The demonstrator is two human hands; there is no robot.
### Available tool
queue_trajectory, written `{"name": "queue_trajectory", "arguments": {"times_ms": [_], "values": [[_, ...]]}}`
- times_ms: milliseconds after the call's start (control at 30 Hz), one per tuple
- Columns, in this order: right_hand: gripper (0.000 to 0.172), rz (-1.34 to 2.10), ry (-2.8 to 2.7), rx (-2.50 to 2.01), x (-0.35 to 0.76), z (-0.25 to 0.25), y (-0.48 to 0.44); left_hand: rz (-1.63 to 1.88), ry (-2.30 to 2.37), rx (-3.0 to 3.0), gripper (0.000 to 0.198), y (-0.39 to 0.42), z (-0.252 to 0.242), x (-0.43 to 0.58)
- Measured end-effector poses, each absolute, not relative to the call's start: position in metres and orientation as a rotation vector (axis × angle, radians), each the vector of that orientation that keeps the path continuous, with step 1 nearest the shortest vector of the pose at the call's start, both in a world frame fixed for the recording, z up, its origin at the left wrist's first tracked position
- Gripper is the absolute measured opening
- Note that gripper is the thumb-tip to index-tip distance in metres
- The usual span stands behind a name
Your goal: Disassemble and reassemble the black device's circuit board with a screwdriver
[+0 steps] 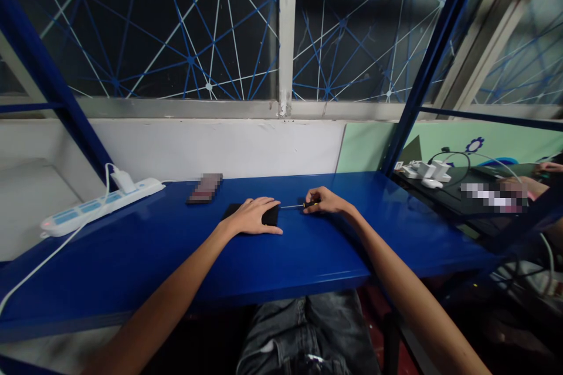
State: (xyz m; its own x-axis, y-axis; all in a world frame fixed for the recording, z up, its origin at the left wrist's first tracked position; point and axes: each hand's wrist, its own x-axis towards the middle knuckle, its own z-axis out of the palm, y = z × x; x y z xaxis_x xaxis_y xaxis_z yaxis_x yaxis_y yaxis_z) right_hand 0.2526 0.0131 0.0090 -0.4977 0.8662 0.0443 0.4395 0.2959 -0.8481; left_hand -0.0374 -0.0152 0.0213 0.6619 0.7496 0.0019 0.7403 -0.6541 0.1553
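My left hand (253,217) lies flat on a flat black device (269,215) on the blue table (176,252), fingers pressed down over it. My right hand (323,200) pinches the handle of a small screwdriver (299,206), whose thin shaft points left toward the black device's right edge. The tip sits at or just beside that edge; I cannot tell whether it touches.
A white power strip (99,205) with a plugged-in adapter lies at the left, its cable trailing off the front edge. A small blurred object (205,188) lies behind the device. Right of a blue post, another desk holds white chargers (426,171), with another person's hand (552,167) there.
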Motion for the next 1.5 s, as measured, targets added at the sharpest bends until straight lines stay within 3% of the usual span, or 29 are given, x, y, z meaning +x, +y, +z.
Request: {"name": "queue_trajectory", "arguments": {"times_ms": [300,567,800,933,1133,1367,1500], "values": [[0.047,1.049,-2.136,-1.202,0.2558,0.0134,0.0105,0.074,1.239,2.73,0.097,-0.0153,0.0206,-0.0365],[0.045,1.225,-2.024,-1.171,0.2557,0.0121,0.0108,0.075,1.235,2.731,0.097,-0.0149,0.0202,-0.0359],[0.048,1.087,-2.112,-1.193,0.2561,0.0154,0.0087,0.066,1.237,2.723,0.096,-0.0157,0.0216,-0.0358],[0.041,1.096,-2.077,-1.169,0.2538,0.0118,0.011,0.064,1.239,2.723,0.096,-0.0152,0.0216,-0.0357],[0.043,1.235,-2.022,-1.145,0.2563,0.0116,0.011,0.043,1.244,2.742,0.096,-0.0146,0.0211,-0.0355],[0.052,1.084,-2.111,-1.199,0.2552,0.0167,0.0074,0.035,1.262,2.753,0.096,-0.0168,0.0228,-0.0343],[0.041,1.093,-2.072,-1.177,0.2529,0.013,0.009,0.049,1.259,2.748,0.096,-0.016,0.0218,-0.0347]]}}
